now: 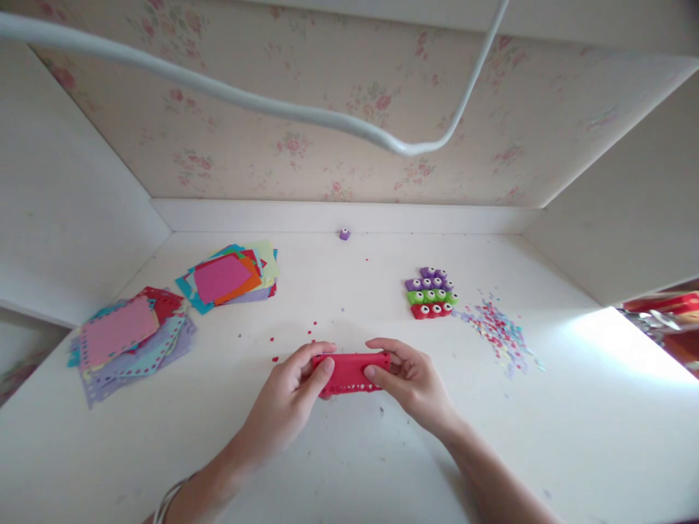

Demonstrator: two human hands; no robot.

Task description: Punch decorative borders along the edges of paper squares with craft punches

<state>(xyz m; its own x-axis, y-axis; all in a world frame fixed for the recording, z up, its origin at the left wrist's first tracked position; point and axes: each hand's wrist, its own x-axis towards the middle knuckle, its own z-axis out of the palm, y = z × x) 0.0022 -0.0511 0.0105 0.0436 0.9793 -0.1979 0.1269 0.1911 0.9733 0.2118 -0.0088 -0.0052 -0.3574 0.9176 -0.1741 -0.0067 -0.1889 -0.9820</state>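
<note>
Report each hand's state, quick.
Left hand: closed, holding the left end of the red sheet.
Right hand: closed, holding the sheet's right end.

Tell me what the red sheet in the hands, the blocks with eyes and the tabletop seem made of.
Red sheet: probably paper or thin card, matte; small holes run along its near edge.
Blocks with eyes: likely moulded plastic, perhaps slightly glossy; rounded, solid-coloured and alike in shape.
Tabletop: white and smooth, perhaps laminate or painted board; glare at right suggests some sheen.

Paper stacks [223, 279] left on table [338, 469]; punches [431, 295] right; confetti [499, 331] right of punches; card [349, 370] front centre.
</note>
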